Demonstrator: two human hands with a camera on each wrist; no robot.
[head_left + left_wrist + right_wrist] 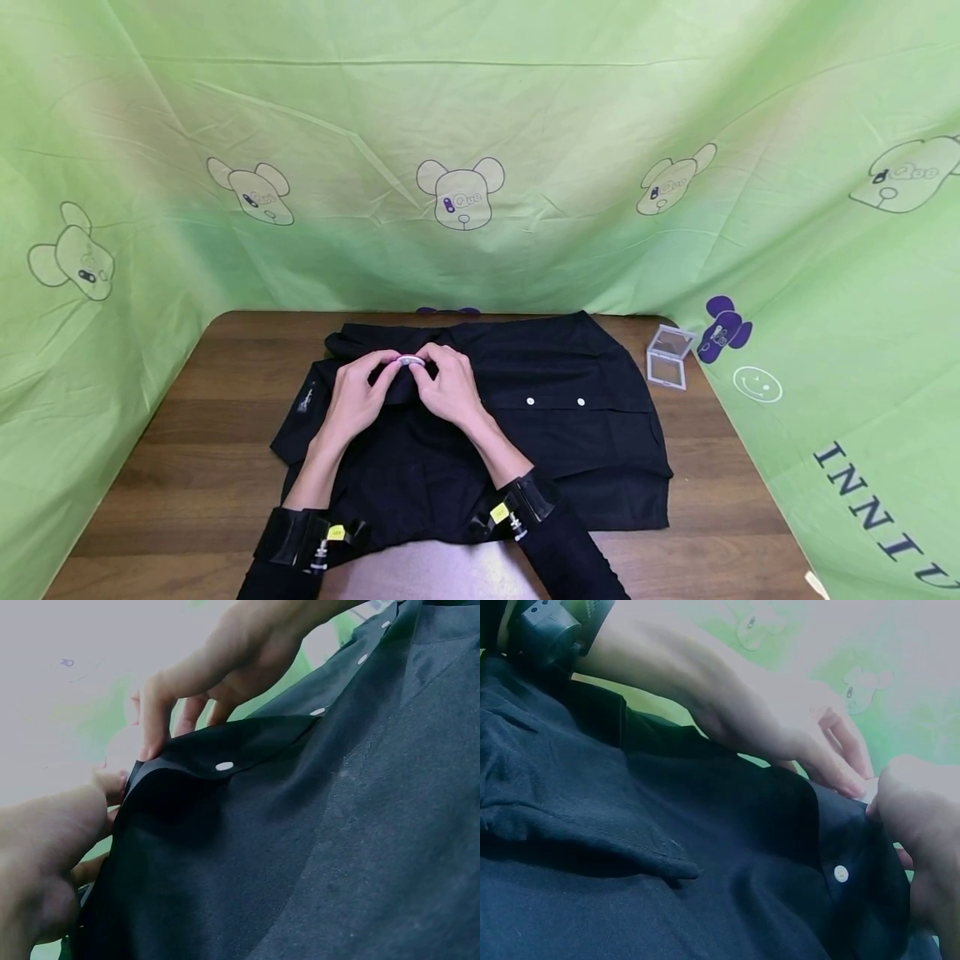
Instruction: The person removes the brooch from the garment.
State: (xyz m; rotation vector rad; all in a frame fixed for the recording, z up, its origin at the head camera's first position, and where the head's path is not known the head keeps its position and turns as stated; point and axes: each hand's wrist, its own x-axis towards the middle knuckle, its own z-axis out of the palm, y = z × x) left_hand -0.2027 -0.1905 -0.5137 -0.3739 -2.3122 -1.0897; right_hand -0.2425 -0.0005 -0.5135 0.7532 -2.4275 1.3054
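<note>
A dark button-up shirt [570, 458] lies spread over the table, with white buttons [530, 402] along its front. Near its upper left, my left hand [357, 397] and right hand [450, 387] meet fingertip to fingertip. Between them they pinch a small, pale round thing [410, 360]; its exact kind is unclear. In the left wrist view the round thing [124, 746] is washed out beside the lifted shirt edge, near a white button [224, 766]. The right wrist view shows the left fingers [840, 769] at the shirt edge, with the right hand [922, 817] close beside them.
An open, pale square mirror compact [670, 357] lies at the table's back right corner. Wood-grain table [202, 450] shows around the shirt. A green printed cloth [465, 100] hangs behind and along both sides.
</note>
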